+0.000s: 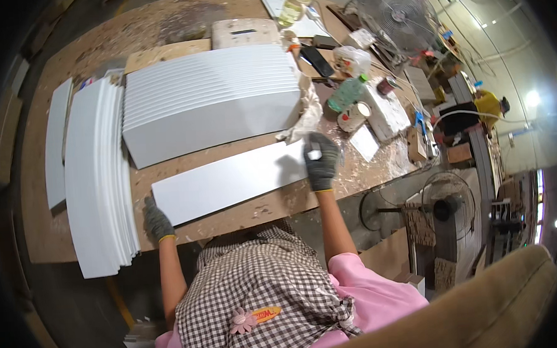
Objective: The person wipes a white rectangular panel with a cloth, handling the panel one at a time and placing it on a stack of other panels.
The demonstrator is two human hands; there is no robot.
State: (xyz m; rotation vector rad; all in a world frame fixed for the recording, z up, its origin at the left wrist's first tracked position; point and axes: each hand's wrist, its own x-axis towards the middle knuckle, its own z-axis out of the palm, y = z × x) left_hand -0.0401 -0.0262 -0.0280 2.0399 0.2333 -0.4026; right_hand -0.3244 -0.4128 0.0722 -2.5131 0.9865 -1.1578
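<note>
A long white board (228,183) lies flat near the front of the worktable, slightly slanted. My left hand (159,220), in a grey knit glove, is at the board's left end with its fingers stretched along the edge. Over the right end is my right hand (321,162), gloved the same way, its fingers curled in. A small white patch shows at those fingers; what they hold, if anything, I cannot make out. Behind the board stands a large stack of white boards (213,124). To the left, more white boards (93,177) lean together in a row.
Crumpled paper (308,112) lies beside the large stack. At the right are a green bottle (346,95), a white tub (354,116), a black phone (317,61) and a white block (385,111). A large fan (398,16) stands beyond. A person in yellow (490,106) is farther right.
</note>
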